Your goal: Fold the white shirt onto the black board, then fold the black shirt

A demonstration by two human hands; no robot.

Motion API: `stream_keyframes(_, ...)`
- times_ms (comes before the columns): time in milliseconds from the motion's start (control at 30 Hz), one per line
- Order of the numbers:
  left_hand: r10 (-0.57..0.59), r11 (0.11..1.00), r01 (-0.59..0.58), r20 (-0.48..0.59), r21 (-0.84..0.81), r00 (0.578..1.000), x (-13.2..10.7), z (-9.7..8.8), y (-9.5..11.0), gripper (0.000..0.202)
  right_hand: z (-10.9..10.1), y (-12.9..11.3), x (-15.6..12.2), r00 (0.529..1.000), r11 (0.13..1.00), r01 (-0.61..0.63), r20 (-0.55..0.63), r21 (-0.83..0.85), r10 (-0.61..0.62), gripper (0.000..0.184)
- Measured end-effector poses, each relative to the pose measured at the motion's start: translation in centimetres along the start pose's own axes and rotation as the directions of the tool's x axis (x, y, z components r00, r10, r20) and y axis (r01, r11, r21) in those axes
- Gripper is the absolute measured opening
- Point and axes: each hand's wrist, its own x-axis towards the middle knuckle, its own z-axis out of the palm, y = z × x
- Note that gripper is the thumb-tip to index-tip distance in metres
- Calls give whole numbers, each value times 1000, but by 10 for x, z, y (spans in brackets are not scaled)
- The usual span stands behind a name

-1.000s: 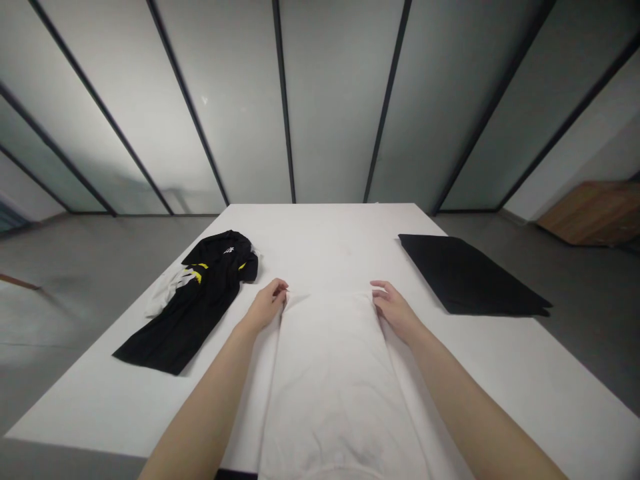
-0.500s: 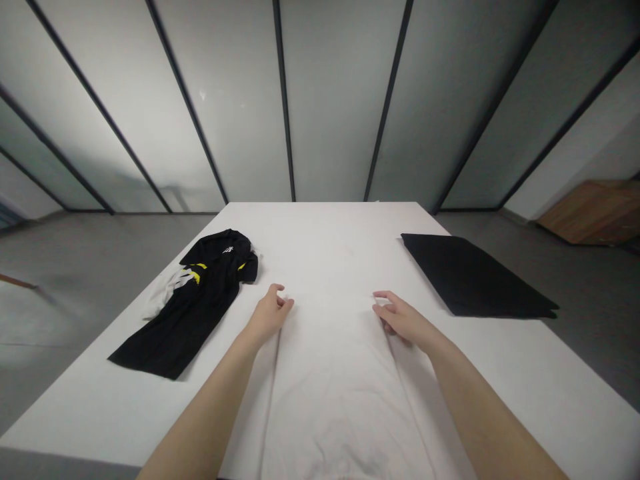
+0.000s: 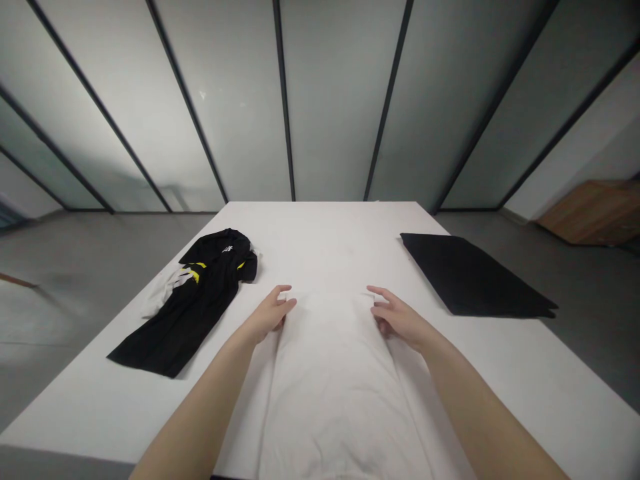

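A white garment (image 3: 333,373) is spread lengthwise in front of me, lightly wrinkled near its close end. My left hand (image 3: 271,313) is at its far left corner, the thumb over the cloth edge and the lower fingers curled beneath. At the far right corner, my right hand (image 3: 395,315) pinches the edge in the same manner, with its index finger stretched along the far hem. The cloth between both hands looks slightly raised. The fingertips under the fabric are hidden.
On the white table (image 3: 320,233), a black shirt (image 3: 200,313) with yellow trim and some white cloth (image 3: 163,293) lies at the left. A flat black sheet or board (image 3: 470,277) rests at the right. Frosted glass panels (image 3: 330,100) stand behind the table.
Both hands have closed on the far corners of the white garment and shifted slightly inward. The cloth's far end has risen a little and its side edges have drawn in.
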Motion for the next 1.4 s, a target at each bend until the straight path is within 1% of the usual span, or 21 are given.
stream_keyframes(100,65,998,-65,-44,-3,997,6,-1,-6,61,2,-1,1,998,997,54,21,52,-55,64)
stream_keyframes(167,93,995,-96,-83,-32,992,11,-1,-10,60,4,4,6,995,992,95,-20,87,-94,61)
stream_keyframes(267,73,995,-82,-142,-59,987,18,0,-18,59,9,18,18,988,985,130,-96,112,-120,60)
stream_keyframes(333,67,995,-78,-179,-58,982,24,2,-24,58,10,29,27,972,981,180,-163,68,-168,59)
stream_keyframes(400,83,994,-95,-212,-47,974,30,4,-30,56,10,38,35,946,972,233,-223,-32,-234,60)
stream_keyframes(467,105,992,-117,-241,-36,965,34,6,-34,55,10,44,40,926,958,252,-254,-133,-279,63)
stream_keyframes(533,134,990,-140,-262,-5,956,38,7,-37,55,10,47,43,917,952,252,-270,-177,-293,66)
stream_keyframes(600,181,983,-169,-288,66,940,39,6,-38,55,11,48,45,910,947,264,-278,-183,-307,67)
stream_keyframes(667,237,967,-193,-300,167,924,40,2,-36,53,10,48,47,892,930,305,-279,-204,-354,67)
stream_keyframes(767,324,912,-208,-310,353,894,36,-6,-31,47,8,49,49,829,858,376,-285,-351,-481,65)
stream_keyframes(800,370,875,-211,-320,436,872,34,-8,-28,46,6,49,49,798,818,382,-293,-431,-527,64)
stream_keyframes(867,491,763,-219,-324,608,809,27,-8,-22,45,6,45,46,739,719,362,-288,-593,-609,62)
stream_keyframes(933,605,639,-250,-274,728,748,18,-1,-16,44,11,39,40,709,612,357,-222,-706,-670,60)
stream_keyframes(967,644,584,-286,-220,759,733,13,6,-14,44,16,35,36,709,556,381,-153,-739,-689,59)
stream_keyframes(1033,673,493,-388,-59,779,738,4,23,-12,44,29,29,27,725,435,466,50,-770,-687,58)
stream_keyframes(1100,639,416,-482,130,771,758,-3,42,-15,49,43,26,18,750,342,535,248,-773,-613,59)
stream_keyframes(1133,605,393,-505,197,768,771,-5,49,-17,53,48,27,15,768,314,543,309,-779,-561,59)
stream_keyframes(1167,570,383,-508,236,771,787,-6,55,-20,56,52,28,13,789,297,531,336,-793,-514,60)
stream_keyframes(1233,518,389,-466,230,795,824,-4,60,-25,60,54,31,13,834,283,463,305,-840,-459,60)
stream_keyframes(1300,497,409,-388,155,826,854,1,58,-29,61,52,35,15,867,289,383,233,-877,-441,61)
stream_keyframes(1400,471,439,-277,43,855,881,8,50,-29,62,48,36,18,883,303,329,177,-895,-436,62)
